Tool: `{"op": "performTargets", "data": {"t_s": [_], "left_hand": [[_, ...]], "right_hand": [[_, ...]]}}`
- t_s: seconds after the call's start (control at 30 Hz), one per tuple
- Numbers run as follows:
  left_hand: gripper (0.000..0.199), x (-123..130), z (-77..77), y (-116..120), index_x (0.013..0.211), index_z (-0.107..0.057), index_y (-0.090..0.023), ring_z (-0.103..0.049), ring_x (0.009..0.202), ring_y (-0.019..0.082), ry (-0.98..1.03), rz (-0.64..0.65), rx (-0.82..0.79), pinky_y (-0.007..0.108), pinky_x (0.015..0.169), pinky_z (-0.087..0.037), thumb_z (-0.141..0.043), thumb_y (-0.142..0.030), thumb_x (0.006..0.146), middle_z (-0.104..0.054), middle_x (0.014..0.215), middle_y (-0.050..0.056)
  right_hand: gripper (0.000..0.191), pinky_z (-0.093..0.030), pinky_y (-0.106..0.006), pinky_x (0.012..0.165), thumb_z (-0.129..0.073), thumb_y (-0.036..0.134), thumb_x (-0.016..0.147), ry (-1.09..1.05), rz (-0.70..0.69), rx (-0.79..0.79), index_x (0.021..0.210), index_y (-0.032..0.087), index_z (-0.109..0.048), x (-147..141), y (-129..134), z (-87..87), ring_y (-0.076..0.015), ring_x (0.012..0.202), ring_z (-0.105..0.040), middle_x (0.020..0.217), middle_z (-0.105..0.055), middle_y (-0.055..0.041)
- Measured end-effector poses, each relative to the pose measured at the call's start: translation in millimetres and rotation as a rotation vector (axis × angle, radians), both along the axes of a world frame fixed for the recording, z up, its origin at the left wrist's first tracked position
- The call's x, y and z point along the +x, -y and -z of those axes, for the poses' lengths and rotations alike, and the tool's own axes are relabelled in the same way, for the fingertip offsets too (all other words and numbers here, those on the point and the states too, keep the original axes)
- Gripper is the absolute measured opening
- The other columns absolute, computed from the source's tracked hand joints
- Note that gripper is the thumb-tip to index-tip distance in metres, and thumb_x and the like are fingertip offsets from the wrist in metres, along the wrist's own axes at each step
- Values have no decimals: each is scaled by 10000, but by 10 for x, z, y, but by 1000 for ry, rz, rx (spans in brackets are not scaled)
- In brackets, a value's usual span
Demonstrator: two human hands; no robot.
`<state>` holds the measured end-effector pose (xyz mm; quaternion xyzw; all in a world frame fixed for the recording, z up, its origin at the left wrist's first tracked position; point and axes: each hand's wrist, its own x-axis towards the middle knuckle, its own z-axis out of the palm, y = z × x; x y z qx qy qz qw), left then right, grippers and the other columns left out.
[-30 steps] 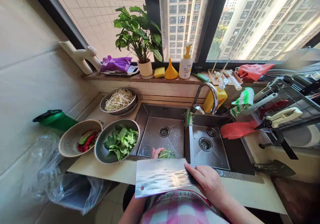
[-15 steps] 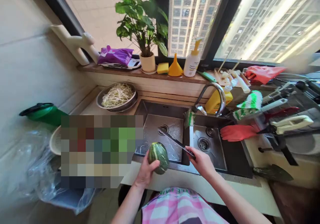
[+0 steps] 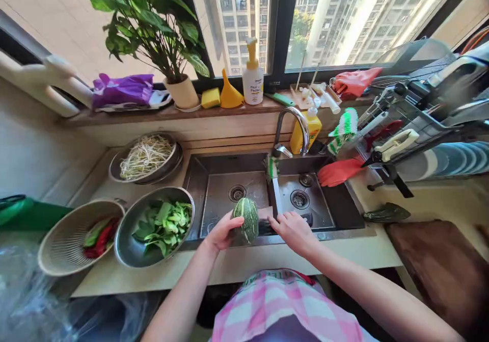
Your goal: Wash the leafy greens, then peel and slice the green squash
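Observation:
A green striped squash (image 3: 246, 219) is in my left hand (image 3: 223, 232), whose thumb lies across its near side, over the front edge of the left sink basin (image 3: 217, 179). Just right of the squash, my right hand (image 3: 294, 232) has its fingers wrapped round the dark handle of a knife. The knife's blade (image 3: 265, 213) points left toward the squash, and whether the two touch I cannot tell. Below both hands runs the pale counter edge (image 3: 225, 265).
Left of the sink are a metal bowl of leafy greens (image 3: 128, 240), a colander with red peppers (image 3: 57, 245) and a bowl of sprouts (image 3: 114, 166). A faucet (image 3: 303, 128) arches behind. At right lie red gloves (image 3: 340, 171), another green squash (image 3: 386, 213) and a brown board (image 3: 439, 260).
The view has turned toward the right. The knife, earlier pointing up and left over the left basin, now lies lower and close beside the squash. Both hands keep their hold.

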<state>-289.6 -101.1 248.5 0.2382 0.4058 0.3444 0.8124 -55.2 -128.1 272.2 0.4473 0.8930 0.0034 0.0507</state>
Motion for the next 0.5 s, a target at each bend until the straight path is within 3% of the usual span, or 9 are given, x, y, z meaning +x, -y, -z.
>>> {"op": "performTargets", "data": {"t_s": [0.1,0.23,0.37,0.5], "left_hand": [[386,-16,123,-272,1021,-603,-109,-651,725,208,-97,-83,8,307,647,-528,-699,-154,649,-682,870,97],[323,-223,241,-491,1008,-590,-135,-641,677,167,-91,-378,-177,333,696,-531,-650,-275,723,-678,789,52],[488,-351,291,-393,1067,-563,-191,-637,832,227,176,-482,-252,485,815,-481,-559,-552,739,-677,891,57],[540,-254,376,-177,1108,-561,-190,-596,972,229,449,-551,-150,451,918,-423,-514,-595,753,-659,1002,84]], "right_hand": [[346,-351,-304,592,-452,90,843,2,-51,61,1174,153,-532,-5,22,-97,-188,695,-578,775,-635,-76],[361,-359,-288,579,-490,57,804,-33,-18,125,1133,184,-569,220,126,-143,-170,645,-577,714,-629,-46],[418,-416,-258,575,-552,68,737,-185,155,71,1109,253,-594,584,372,81,-168,649,-612,717,-654,-7],[339,-494,-228,585,-525,244,796,-553,462,-110,1123,286,-601,861,713,416,-153,698,-657,918,-707,0]]}}
